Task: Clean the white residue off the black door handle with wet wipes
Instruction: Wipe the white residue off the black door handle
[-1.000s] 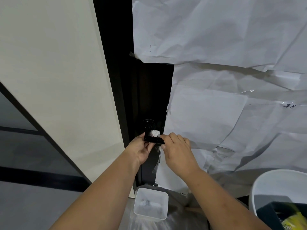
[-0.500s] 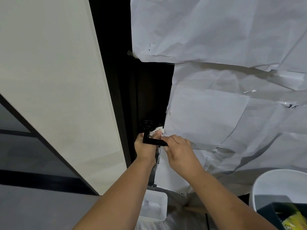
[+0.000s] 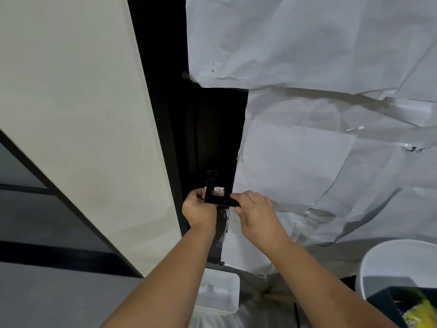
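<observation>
The black door handle [image 3: 218,200] juts from a dark door, an L-shaped lever on a round base. A crumpled white wet wipe [image 3: 219,191] is pressed against the handle's neck, behind the lever. My left hand [image 3: 197,209] is closed around the wipe at the bend of the handle. My right hand [image 3: 254,210] pinches the free end of the lever between thumb and fingers. Most of the wipe is hidden by the handle and my left fingers.
Crumpled white paper [image 3: 319,114] covers the door to the right. A pale wall panel [image 3: 82,114] stands to the left. Below, a white rectangular tub [image 3: 233,301] sits on the floor, and a white bucket [image 3: 378,263] with dark contents is at the lower right.
My left hand has moved up from under the handle and wrapped around its bend with the wipe. The right hand stays on the lever's end.
</observation>
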A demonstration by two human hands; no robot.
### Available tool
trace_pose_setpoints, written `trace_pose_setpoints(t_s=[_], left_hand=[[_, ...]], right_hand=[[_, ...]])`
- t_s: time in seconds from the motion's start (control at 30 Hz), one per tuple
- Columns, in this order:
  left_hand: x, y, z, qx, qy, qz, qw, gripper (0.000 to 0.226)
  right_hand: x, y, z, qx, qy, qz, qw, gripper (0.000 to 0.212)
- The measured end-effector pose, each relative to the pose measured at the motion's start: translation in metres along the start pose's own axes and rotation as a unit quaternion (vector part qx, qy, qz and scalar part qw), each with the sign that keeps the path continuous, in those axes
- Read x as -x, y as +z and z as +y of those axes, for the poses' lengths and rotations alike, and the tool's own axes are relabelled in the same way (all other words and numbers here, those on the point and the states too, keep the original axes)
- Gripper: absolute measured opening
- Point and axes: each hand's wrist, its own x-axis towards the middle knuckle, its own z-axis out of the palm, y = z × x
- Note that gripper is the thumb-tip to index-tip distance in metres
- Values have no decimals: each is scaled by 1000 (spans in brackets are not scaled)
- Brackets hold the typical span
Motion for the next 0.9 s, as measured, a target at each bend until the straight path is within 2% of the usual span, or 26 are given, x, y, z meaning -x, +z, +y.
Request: trace_pose_setpoints(t_s=[0.1, 0.27, 0.37, 0.47, 0.6, 0.7, 0.9], left_hand=[[-1, -4, 5, -67, 15, 44, 997, 21], [5, -6, 9, -109, 27, 94, 989, 27], [5, -7, 8, -123, 52, 78, 988, 21], [2, -9, 4, -181, 125, 26, 975, 12], [1, -8, 0, -187, 169, 10, 968, 15], [5, -4, -4, -170, 184, 1, 968, 18], [9, 10, -14, -162, 149, 16, 975, 8]], right_hand=[[1, 1, 0, 2, 0, 0, 1000, 34], [0, -1, -1, 2, -5, 1, 1000, 34], [0, -1, -2, 0, -3, 2, 1000, 34], [1, 0, -3, 3, 3, 6, 1000, 33], [1, 0, -5, 3, 5, 15, 1000, 33], [1, 1, -4, 4, 1, 19, 1000, 35], [1, 3, -2, 9, -4, 18, 1000, 39]])
